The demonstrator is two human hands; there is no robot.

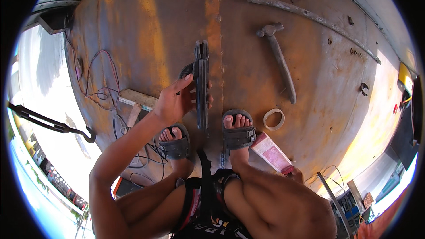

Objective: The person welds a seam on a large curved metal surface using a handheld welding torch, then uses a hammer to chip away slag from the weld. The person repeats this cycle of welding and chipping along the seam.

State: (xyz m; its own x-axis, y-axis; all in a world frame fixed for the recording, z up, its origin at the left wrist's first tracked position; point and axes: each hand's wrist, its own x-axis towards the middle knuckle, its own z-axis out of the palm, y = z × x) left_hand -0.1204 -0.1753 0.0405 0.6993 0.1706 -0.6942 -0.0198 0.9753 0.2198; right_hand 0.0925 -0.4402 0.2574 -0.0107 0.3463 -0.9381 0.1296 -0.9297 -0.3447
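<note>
"Where do we find the long black tool (202,90)?"

"In the middle, ahead of our feet, one end pointing far and the other near. Our left hand (177,99) has it, half curled, thumb on the left side and fingertips coming round on the right."

"And our right hand (295,175)?"

"Mostly behind our knee. We see fingers at the near end of a pink-and-white box (272,151), but can't tell how tightly they close. The box slants from there, far and left, to the outer side of our right sandal (239,137)."

"What's around that?"

"Just far of the box, a pale ring (274,119) lies on the rusty metal sheet (248,75). Farther still is a hammer (278,62), head at the far end, and beyond it a long grey bar (310,14) slopes toward us on the right."

"And on our left?"

"A wooden piece (137,98) near our left sandal (176,147), with loose cables (116,68) looping farther left."
</note>
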